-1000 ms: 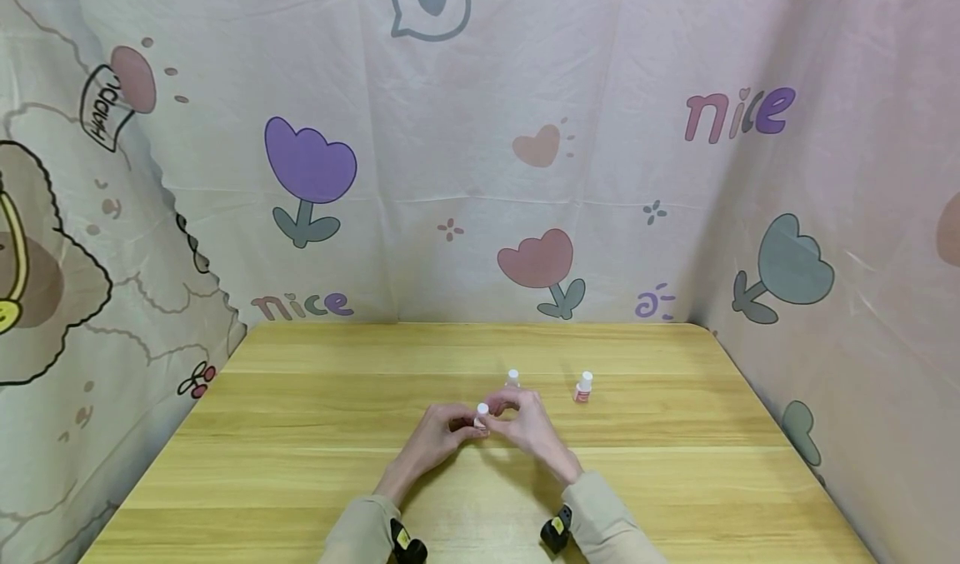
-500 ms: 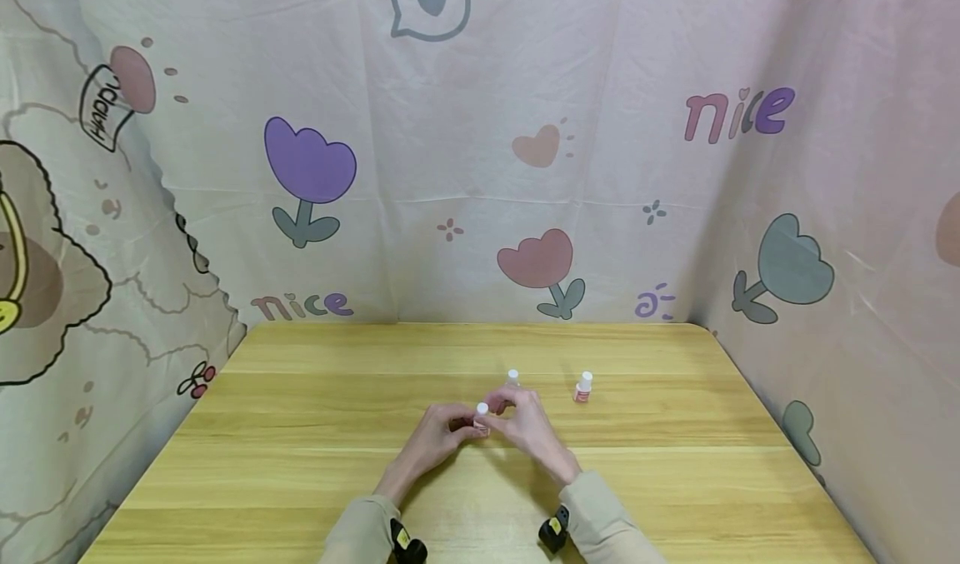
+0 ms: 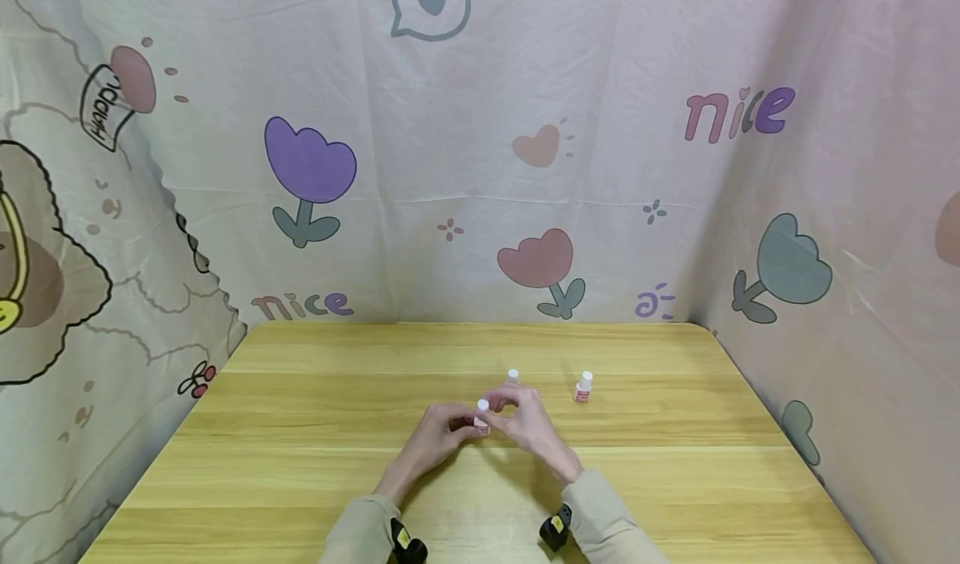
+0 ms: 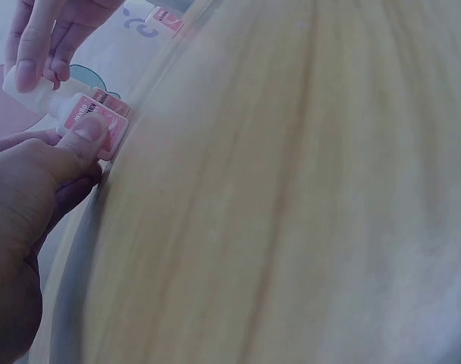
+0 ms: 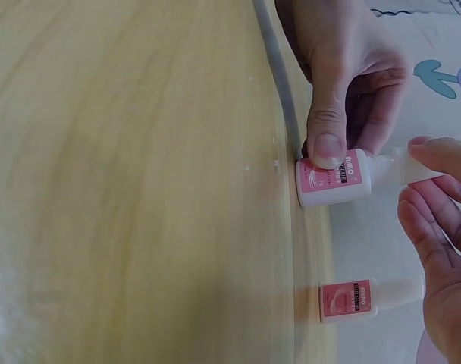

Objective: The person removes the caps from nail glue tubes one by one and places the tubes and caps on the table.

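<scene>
My left hand (image 3: 441, 433) grips a small white glue bottle (image 5: 333, 182) by its body, the thumb lying on the pink label. At the top of that bottle, my right hand (image 3: 528, 422) pinches the white cap (image 5: 417, 167) between thumb and fingers. A pale neck shows between body and cap in the right wrist view; whether the cap is free of it I cannot tell. The bottle stands upright on the wooden table (image 3: 337, 397). Just behind my right hand is a second bottle (image 5: 348, 300), also capped and mostly hidden in the head view.
A third capped bottle (image 3: 583, 387) with a pink label stands upright to the right of my hands. Printed cloth (image 3: 450, 89) hangs behind the table and along both sides. Small black cameras (image 3: 555, 529) sit at both wrists, over beige sleeves (image 3: 611, 518).
The white cap in my right hand's pinch has risen very slightly. My left hand keeps its place on the bottle, and the other two bottles have not moved.
</scene>
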A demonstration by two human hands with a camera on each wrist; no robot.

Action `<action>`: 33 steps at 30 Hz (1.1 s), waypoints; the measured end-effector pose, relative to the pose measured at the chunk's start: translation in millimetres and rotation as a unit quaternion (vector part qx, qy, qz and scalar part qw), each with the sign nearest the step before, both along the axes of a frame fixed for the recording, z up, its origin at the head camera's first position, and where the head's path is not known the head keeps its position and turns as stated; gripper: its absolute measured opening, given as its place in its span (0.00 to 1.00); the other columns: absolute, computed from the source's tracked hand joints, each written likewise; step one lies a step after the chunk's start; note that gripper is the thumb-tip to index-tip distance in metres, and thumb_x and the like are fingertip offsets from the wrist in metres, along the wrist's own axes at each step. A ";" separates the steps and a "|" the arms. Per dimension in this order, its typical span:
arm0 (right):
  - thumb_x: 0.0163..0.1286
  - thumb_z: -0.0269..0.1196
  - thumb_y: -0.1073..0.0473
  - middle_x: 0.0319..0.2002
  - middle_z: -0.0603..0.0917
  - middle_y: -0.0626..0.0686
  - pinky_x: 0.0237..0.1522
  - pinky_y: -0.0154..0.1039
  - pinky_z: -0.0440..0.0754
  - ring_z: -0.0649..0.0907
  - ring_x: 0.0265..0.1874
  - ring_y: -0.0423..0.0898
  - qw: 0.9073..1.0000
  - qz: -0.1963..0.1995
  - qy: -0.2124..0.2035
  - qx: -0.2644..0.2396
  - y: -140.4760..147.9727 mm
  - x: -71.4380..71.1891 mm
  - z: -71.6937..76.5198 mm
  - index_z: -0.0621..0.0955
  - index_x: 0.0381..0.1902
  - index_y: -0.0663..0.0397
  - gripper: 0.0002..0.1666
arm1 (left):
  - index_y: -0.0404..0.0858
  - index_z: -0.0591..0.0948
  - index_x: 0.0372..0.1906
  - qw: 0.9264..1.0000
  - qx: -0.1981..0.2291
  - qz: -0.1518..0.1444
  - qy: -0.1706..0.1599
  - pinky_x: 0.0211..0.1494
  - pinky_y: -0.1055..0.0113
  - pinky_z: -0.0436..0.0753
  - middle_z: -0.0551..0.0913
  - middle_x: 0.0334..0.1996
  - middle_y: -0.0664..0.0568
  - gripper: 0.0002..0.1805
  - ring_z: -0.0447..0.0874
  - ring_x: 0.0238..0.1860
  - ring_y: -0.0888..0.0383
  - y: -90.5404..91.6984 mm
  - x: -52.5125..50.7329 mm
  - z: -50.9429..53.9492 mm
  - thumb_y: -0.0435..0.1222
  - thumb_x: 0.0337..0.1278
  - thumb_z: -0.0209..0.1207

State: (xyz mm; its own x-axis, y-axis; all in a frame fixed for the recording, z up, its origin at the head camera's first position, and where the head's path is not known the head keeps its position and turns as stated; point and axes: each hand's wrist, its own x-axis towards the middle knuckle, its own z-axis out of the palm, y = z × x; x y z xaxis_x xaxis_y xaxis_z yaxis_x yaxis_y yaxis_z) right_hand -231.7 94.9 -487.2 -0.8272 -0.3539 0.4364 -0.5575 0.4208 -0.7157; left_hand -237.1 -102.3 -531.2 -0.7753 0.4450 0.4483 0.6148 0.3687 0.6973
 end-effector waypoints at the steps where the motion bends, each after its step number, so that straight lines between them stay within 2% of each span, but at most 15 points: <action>1: 0.57 0.74 0.66 0.32 0.88 0.54 0.43 0.40 0.87 0.85 0.33 0.46 1.000 0.000 0.001 -0.001 0.0 0.1 0.2 0.87 0.37 0.60 0.09 | 0.45 0.89 0.40 1.000 0.001 0.000 0.003 0.40 0.73 0.84 0.91 0.35 0.56 0.06 0.84 0.36 0.70 0.0 -0.2 -0.2 0.35 0.56 0.70; 6: 0.57 0.74 0.67 0.32 0.88 0.54 0.43 0.35 0.86 0.85 0.33 0.48 1.000 0.000 0.008 -0.005 0.5 0.6 0.8 0.87 0.37 0.60 0.09 | 0.45 0.89 0.39 1.000 0.003 -0.003 0.011 0.39 0.74 0.83 0.91 0.35 0.56 0.06 0.84 0.35 0.71 0.1 -1.2 -1.0 0.36 0.56 0.70; 14: 0.57 0.74 0.67 0.32 0.88 0.53 0.42 0.36 0.86 0.85 0.32 0.47 1.000 0.003 0.022 -0.015 1.3 1.2 -0.3 0.87 0.37 0.59 0.09 | 0.46 0.89 0.39 1.000 0.001 0.002 -0.004 0.39 0.74 0.83 0.91 0.34 0.56 0.05 0.84 0.34 0.69 -0.1 -1.6 -1.4 0.36 0.56 0.70; 21: 0.56 0.74 0.67 0.32 0.88 0.54 0.42 0.36 0.87 0.85 0.32 0.48 1.000 0.003 0.017 -0.025 2.4 2.1 0.7 0.87 0.37 0.59 0.10 | 0.44 0.90 0.39 1.000 0.000 0.000 -0.001 0.39 0.73 0.83 0.91 0.35 0.55 0.06 0.85 0.34 0.68 -0.1 -0.8 -0.9 0.35 0.56 0.70; 23: 0.56 0.74 0.68 0.32 0.88 0.54 0.42 0.37 0.87 0.85 0.32 0.48 0.999 0.003 0.016 -0.028 2.6 2.2 0.6 0.87 0.37 0.59 0.10 | 0.45 0.90 0.39 1.000 0.000 0.003 -0.009 0.39 0.73 0.83 0.91 0.35 0.55 0.06 0.85 0.34 0.68 0.0 -0.4 -0.1 0.36 0.56 0.70; 29: 0.57 0.74 0.67 0.33 0.89 0.55 0.42 0.44 0.88 0.85 0.32 0.48 0.999 0.006 0.005 -0.039 3.6 2.3 -0.9 0.87 0.38 0.59 0.10 | 0.44 0.90 0.39 1.000 -0.002 0.003 -0.002 0.38 0.74 0.83 0.91 0.34 0.55 0.06 0.85 0.33 0.67 -0.1 0.3 0.1 0.36 0.56 0.70; 33: 0.57 0.74 0.69 0.34 0.89 0.57 0.42 0.48 0.88 0.86 0.33 0.53 0.999 0.003 -0.004 -0.045 3.0 2.6 -1.5 0.87 0.38 0.61 0.10 | 0.43 0.90 0.39 1.000 -0.004 0.003 -0.004 0.38 0.74 0.83 0.91 0.34 0.55 0.06 0.85 0.33 0.67 0.3 0.7 0.7 0.35 0.56 0.70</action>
State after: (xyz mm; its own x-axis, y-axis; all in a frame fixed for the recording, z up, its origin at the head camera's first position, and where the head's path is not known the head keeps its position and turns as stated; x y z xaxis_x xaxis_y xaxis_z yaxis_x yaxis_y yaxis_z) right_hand -229.1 97.9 -488.7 -0.8292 -0.3180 0.4597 -0.5534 0.3510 -0.7553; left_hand -236.4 -102.1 -530.5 -0.7817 0.4438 0.4382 0.6068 0.3788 0.6988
